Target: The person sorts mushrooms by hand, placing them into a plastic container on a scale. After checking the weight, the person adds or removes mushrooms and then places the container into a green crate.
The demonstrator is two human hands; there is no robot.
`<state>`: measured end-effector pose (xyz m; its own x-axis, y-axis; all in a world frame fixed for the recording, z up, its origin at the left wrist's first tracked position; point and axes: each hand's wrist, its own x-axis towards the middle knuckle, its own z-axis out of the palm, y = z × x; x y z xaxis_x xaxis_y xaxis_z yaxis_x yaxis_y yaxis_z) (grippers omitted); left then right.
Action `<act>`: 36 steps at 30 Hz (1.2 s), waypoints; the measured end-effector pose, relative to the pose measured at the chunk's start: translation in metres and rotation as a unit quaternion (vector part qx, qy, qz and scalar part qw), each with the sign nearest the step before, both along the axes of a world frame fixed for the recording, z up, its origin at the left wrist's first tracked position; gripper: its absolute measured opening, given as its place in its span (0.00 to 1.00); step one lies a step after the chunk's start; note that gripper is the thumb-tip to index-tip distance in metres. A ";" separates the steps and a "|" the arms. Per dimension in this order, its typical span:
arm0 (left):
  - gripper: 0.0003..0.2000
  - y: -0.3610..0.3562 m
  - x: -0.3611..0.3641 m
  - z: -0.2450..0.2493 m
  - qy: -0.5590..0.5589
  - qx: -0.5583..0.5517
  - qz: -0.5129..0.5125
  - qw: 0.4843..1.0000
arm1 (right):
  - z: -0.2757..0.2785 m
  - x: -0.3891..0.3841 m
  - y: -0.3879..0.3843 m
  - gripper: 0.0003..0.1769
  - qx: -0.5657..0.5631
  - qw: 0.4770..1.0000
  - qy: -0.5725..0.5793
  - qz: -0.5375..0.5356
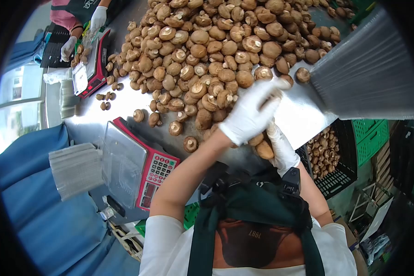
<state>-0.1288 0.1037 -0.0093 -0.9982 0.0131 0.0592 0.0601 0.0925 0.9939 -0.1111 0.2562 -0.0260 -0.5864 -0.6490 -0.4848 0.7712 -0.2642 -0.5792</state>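
My left hand (252, 112), in a white glove, reaches across the near edge of the mushroom pile (198, 55). Motion smears its fingers; a brownish patch shows between them, but I cannot make out whether it is a held mushroom. Just below and to the right, my right hand (283, 145), also white-gloved, is cupped with its fingers pointing up. Brown mushrooms (264, 150) rest against its palm side, partly hidden by my left wrist. A loose mushroom (302, 74) lies on the metal table (303, 108) beyond my hands.
A red scale (145, 170) stands at left beside stacked trays (76, 170). At right are a stack of clear-wrapped sheets (368, 69), a black crate (347, 172) of mushrooms and green crates (370, 138). A co-worker's gloved hands (98, 19) are beside another scale (96, 66).
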 end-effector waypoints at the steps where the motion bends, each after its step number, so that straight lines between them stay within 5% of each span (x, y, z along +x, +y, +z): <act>1: 0.19 0.012 0.000 -0.003 -0.015 -0.001 -0.047 0.999 | -0.003 0.009 0.004 0.30 0.024 0.999 -0.025 -0.031; 4: 0.22 0.044 0.008 -0.011 -0.042 -0.076 -0.137 0.987 | -0.047 0.016 0.055 0.29 0.045 0.993 -0.107 -0.027; 5: 0.23 0.051 0.008 -0.015 -0.016 -0.177 -0.203 0.963 | -0.053 0.022 0.066 0.29 0.040 0.990 -0.134 -0.024; 7: 0.24 0.067 0.016 -0.021 0.048 -0.189 -0.214 0.957 | -0.052 0.036 0.080 0.27 0.080 0.972 -0.172 -0.142; 9: 0.23 0.072 0.016 -0.019 0.084 -0.224 -0.183 0.954 | -0.043 0.037 0.089 0.27 0.105 0.953 -0.164 -0.231; 11: 0.22 0.062 0.003 -0.010 0.051 -0.244 -0.164 0.954 | -0.052 0.032 0.131 0.23 0.104 0.967 -0.117 -0.200; 13: 0.16 0.036 -0.019 -0.040 0.170 -0.326 -0.016 0.930 | -0.038 0.018 0.151 0.21 0.098 0.956 -0.083 -0.263; 15: 0.16 0.008 -0.046 -0.035 0.136 -0.505 0.060 0.850 | -0.069 0.017 0.205 0.17 0.023 0.937 -0.114 -0.330; 16: 0.21 0.009 -0.053 -0.003 -0.004 -0.512 0.050 0.857 | -0.074 0.020 0.211 0.16 0.090 0.918 -0.093 -0.374; 17: 0.25 -0.013 -0.057 -0.041 0.096 -0.530 0.061 0.840 | -0.066 0.019 0.208 0.16 0.159 0.884 -0.070 -0.434; 18: 0.25 -0.019 -0.064 -0.038 0.068 -0.574 0.019 0.815 | -0.051 0.017 0.205 0.16 0.233 0.871 -0.049 -0.430; 21: 0.30 -0.035 -0.084 -0.067 0.051 -0.576 -0.013 0.816 | -0.041 0.013 0.202 0.17 0.266 0.884 0.015 -0.384; 23: 0.26 -0.040 -0.103 -0.058 -0.065 -0.515 -0.051 0.853 | -0.058 0.007 0.186 0.19 0.185 0.922 0.055 -0.337; 24: 0.18 -0.043 -0.105 -0.064 0.009 -0.472 -0.027 0.881 | -0.060 0.003 0.179 0.21 0.161 0.938 0.074 -0.300; 25: 0.23 -0.004 -0.089 0.015 -0.052 -0.485 -0.070 0.870 | -0.062 -0.002 0.169 0.23 0.135 0.954 0.092 -0.250; 26: 0.23 -0.019 -0.088 -0.005 0.049 -0.474 -0.045 0.878 | -0.073 -0.006 0.151 0.26 0.062 0.965 0.078 -0.244; 27: 0.23 -0.023 -0.081 -0.002 0.007 -0.411 -0.056 0.910 | -0.085 -0.004 0.126 0.29 -0.010 0.971 0.062 -0.229; 28: 0.20 -0.015 -0.075 -0.003 -0.090 -0.181 -0.079 0.976 | -0.090 -0.007 0.110 0.31 -0.039 0.974 0.075 -0.212; 29: 0.17 0.031 -0.055 0.062 -0.192 -0.144 -0.114 0.964 | -0.090 -0.007 0.098 0.32 -0.069 0.976 0.086 -0.190; 30: 0.16 0.042 -0.048 0.067 -0.182 -0.172 -0.158 0.955 | -0.083 -0.005 0.090 0.33 -0.138 0.977 0.050 -0.157; 31: 0.16 0.043 -0.043 0.055 -0.137 -0.161 -0.202 0.956 | -0.069 -0.004 0.081 0.30 -0.157 0.973 0.039 -0.167; 33: 0.12 -0.010 -0.072 -0.072 -0.128 0.025 -0.236 0.963 | -0.059 0.001 0.077 0.24 -0.132 0.970 -0.006 -0.203; 34: 0.07 0.027 -0.056 -0.044 -0.044 -0.079 -0.212 0.973 | -0.039 0.004 0.091 0.22 -0.130 0.971 -0.015 -0.199; 36: 0.11 0.047 -0.044 -0.020 -0.146 -0.079 -0.174 0.971 | -0.014 0.009 0.111 0.21 -0.129 0.965 -0.024 -0.226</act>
<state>-0.1728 0.1506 -0.0298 -0.9060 0.3379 -0.2550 -0.1668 0.2687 0.9487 -0.1024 0.3676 -0.0399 -0.8188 -0.4353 -0.3744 0.5679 -0.7101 -0.4163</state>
